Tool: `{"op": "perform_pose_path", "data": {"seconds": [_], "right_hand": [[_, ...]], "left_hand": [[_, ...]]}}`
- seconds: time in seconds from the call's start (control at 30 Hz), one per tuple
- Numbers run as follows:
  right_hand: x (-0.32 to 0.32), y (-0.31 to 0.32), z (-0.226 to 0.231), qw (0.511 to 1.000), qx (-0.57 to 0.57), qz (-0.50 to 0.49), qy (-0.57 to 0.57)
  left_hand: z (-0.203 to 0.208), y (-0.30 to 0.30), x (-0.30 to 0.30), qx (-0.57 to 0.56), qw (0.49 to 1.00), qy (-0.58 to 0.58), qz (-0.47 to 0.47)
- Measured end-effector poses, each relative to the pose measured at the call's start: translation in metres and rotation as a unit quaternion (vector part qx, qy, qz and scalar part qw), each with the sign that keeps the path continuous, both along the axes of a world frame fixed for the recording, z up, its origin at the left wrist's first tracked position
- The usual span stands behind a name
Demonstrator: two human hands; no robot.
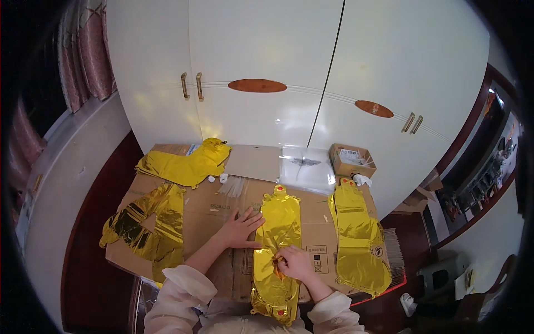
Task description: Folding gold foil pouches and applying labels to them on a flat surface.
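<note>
A gold balloon [280, 234] lies flat in the middle of the cardboard [214, 209], right in front of the person. It has no air in it. It looks very light, thin and shiny, so it may slip and crinkle, and a hard pull could tear it. A good place to hold it looks like an edge or the small neck at the top.

The left hand [240, 228] lies open and flat, pressing down beside the balloon's left edge. The right hand [295, 263] has its grip closed, pinching the foil near the lower middle.

More gold balloons lie around: one to the right [357, 242], one at the back left [186, 164], and a crumpled one at the left [147, 225]. A small box [351, 160] sits at the back.

The cardboard is spread flat. Behind it stands a big white wardrobe [267, 67]. A pink curtain [86, 53] hangs at the left.
</note>
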State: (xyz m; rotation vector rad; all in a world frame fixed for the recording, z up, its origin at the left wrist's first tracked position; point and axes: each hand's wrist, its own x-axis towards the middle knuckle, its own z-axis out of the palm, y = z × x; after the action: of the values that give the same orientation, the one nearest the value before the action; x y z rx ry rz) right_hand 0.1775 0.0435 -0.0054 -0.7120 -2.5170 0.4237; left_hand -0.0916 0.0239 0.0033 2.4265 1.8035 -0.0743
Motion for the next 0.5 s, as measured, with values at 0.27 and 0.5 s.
{"op": "perform_pose_path", "data": {"seconds": [0.27, 0.5], "right_hand": [[0.000, -0.014, 0.023, 0.994, 0.035, 0.005, -0.102], [-0.014, -0.035, 0.019, 0.983, 0.078, 0.144, -0.080]], "left_hand": [[-0.004, -0.002, 0.000, 0.002, 1.000, -0.017, 0.005], [-0.006, -0.002, -0.001, 0.022, 1.000, -0.008, 0.004]]}}
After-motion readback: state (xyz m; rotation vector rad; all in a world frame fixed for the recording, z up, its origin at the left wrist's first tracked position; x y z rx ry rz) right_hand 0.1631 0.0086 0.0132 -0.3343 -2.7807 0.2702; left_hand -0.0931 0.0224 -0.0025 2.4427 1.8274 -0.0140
